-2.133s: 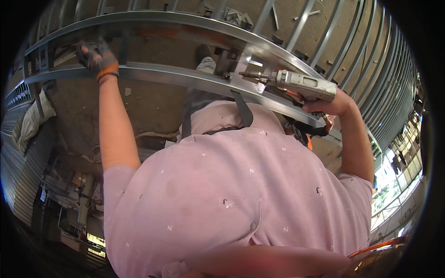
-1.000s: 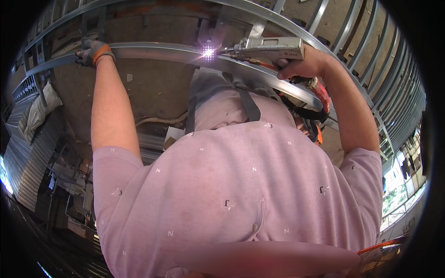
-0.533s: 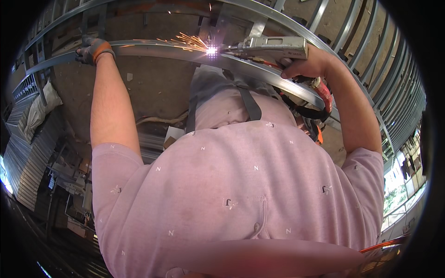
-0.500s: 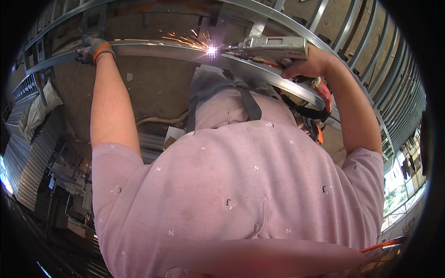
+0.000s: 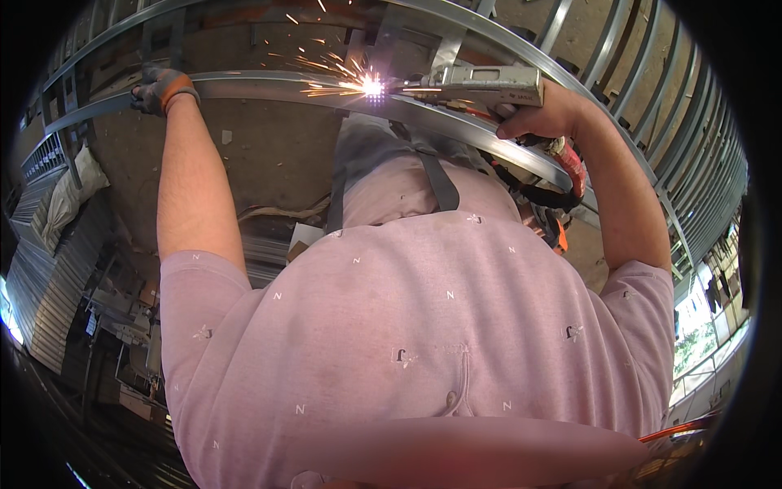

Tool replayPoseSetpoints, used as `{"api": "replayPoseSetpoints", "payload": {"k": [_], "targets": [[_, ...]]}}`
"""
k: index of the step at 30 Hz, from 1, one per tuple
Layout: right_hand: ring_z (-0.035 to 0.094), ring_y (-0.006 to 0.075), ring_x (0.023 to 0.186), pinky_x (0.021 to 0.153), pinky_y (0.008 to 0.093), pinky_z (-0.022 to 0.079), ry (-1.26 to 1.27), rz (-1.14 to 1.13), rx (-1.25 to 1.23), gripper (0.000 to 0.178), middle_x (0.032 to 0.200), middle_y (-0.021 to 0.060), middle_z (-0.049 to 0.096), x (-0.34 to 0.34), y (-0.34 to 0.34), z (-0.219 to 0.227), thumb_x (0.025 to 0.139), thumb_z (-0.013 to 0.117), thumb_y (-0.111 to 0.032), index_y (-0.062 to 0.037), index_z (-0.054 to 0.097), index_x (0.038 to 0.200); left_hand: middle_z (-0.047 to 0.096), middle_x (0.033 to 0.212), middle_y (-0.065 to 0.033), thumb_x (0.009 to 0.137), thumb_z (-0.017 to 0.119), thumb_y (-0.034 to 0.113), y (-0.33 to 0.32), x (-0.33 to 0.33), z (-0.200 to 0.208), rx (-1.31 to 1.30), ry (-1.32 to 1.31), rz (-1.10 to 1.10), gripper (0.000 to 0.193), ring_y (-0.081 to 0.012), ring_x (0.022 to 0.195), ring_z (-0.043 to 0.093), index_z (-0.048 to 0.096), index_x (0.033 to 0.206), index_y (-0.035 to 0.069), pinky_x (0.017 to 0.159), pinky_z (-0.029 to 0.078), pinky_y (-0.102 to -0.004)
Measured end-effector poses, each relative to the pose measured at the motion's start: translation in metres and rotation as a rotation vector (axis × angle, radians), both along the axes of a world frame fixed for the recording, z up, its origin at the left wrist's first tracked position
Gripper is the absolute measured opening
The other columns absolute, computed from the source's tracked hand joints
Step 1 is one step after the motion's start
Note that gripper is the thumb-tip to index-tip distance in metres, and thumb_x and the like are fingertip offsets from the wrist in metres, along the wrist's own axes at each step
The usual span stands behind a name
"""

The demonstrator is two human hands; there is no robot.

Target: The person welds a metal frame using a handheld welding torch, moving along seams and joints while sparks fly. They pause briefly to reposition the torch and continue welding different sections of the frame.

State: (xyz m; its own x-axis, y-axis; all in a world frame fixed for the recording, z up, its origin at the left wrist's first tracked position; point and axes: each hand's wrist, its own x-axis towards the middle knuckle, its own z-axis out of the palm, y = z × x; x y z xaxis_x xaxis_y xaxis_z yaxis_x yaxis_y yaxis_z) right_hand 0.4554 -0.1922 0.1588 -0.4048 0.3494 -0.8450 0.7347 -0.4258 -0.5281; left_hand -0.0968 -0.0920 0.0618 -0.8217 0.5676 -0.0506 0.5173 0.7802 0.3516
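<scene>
My left hand (image 5: 163, 91), in a grey and orange work glove, is closed around a long silvery metal rail (image 5: 273, 88) near its left part. At the right, my bare right hand (image 5: 547, 114) grips a boxy metal welding gun (image 5: 481, 83), its nozzle pointing left. A bright white-violet arc (image 5: 372, 86) burns at the nozzle's tip on the rail's upper edge, throwing orange sparks up and to the left. The glare hides the exact contact point. A red-wrapped cable (image 5: 573, 163) hangs below my right hand.
Another curved metal rail (image 5: 521, 50) crosses beyond, joined by short crosspieces (image 5: 446, 50). Rows of metal bars (image 5: 668, 106) stand at the right. A pale sack (image 5: 80, 187) and stacked metal lengths (image 5: 53, 285) are at the left. A small box (image 5: 305, 241) lies beside me.
The sparks fan out wider and higher, where before a long streak ran left toward my glove. Both hands keep their grips, with only a slight shift of the gun.
</scene>
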Motion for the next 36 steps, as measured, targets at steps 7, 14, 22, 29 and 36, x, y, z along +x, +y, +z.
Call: {"api": "replayPoseSetpoints", "payload": {"k": [7, 14, 22, 29, 36], "targets": [[0.071, 0.0245, 0.107, 0.1, 0.037, 0.054, 0.023, 0.027, 0.025, 0.063, 0.119, 0.0113, 0.077, 0.003, -0.001, -0.003, 0.072, 0.093, -0.015, -0.0078, 0.071, 0.132, 0.028, 0.166, -0.0339, 0.106, 0.048, 0.045, 0.0, -0.037, -0.031, 0.106, 0.088, -0.035, 0.076, -0.0443, 0.155, 0.032, 0.032, 0.159, -0.008, 0.124, 0.036, -0.0468], [0.069, 0.0187, 0.099, 0.095, 0.0355, 0.055, -0.031, -0.043, -0.006, 0.055, 0.11, 0.0058, 0.077, 0.045, -0.008, 0.009, 0.074, 0.091, -0.012, -0.006, 0.073, 0.126, 0.025, 0.166, -0.0328, 0.108, 0.041, 0.057, 0.002, -0.013, -0.017, 0.119, 0.05, 0.012, 0.081, -0.0462, 0.151, 0.036, 0.036, 0.158, -0.006, 0.121, 0.04, -0.0494], [0.065, 0.0202, 0.107, 0.101, 0.0369, 0.053, -0.104, -0.072, -0.091, 0.065, 0.117, 0.008, 0.075, 0.078, -0.031, 0.01, 0.07, 0.091, -0.002, -0.0045, 0.069, 0.131, 0.026, 0.167, -0.0324, 0.107, 0.042, 0.057, 0.013, -0.016, -0.038, 0.09, 0.005, -0.026, 0.083, -0.0458, 0.152, 0.036, 0.033, 0.159, -0.007, 0.122, 0.04, -0.0469], [0.071, 0.0228, 0.098, 0.094, 0.0378, 0.056, -0.083, -0.041, -0.063, 0.06, 0.112, 0.0099, 0.078, 0.058, -0.023, 0.018, 0.071, 0.092, -0.011, -0.006, 0.072, 0.128, 0.035, 0.166, -0.0265, 0.11, 0.041, 0.037, 0.01, -0.078, -0.073, -0.057, 0.28, -0.132, 0.051, -0.0426, 0.153, 0.034, 0.05, 0.153, 0.01, 0.123, 0.037, -0.0498], [0.071, 0.0232, 0.102, 0.097, 0.0374, 0.056, -0.107, -0.033, -0.049, 0.064, 0.115, 0.0108, 0.078, 0.06, -0.025, 0.015, 0.07, 0.093, -0.011, -0.0067, 0.072, 0.13, 0.031, 0.165, -0.0308, 0.108, 0.042, 0.049, 0.011, -0.062, -0.055, 0.004, 0.169, -0.07, 0.069, -0.0457, 0.152, 0.037, 0.04, 0.156, -0.001, 0.121, 0.042, -0.0498]]}}
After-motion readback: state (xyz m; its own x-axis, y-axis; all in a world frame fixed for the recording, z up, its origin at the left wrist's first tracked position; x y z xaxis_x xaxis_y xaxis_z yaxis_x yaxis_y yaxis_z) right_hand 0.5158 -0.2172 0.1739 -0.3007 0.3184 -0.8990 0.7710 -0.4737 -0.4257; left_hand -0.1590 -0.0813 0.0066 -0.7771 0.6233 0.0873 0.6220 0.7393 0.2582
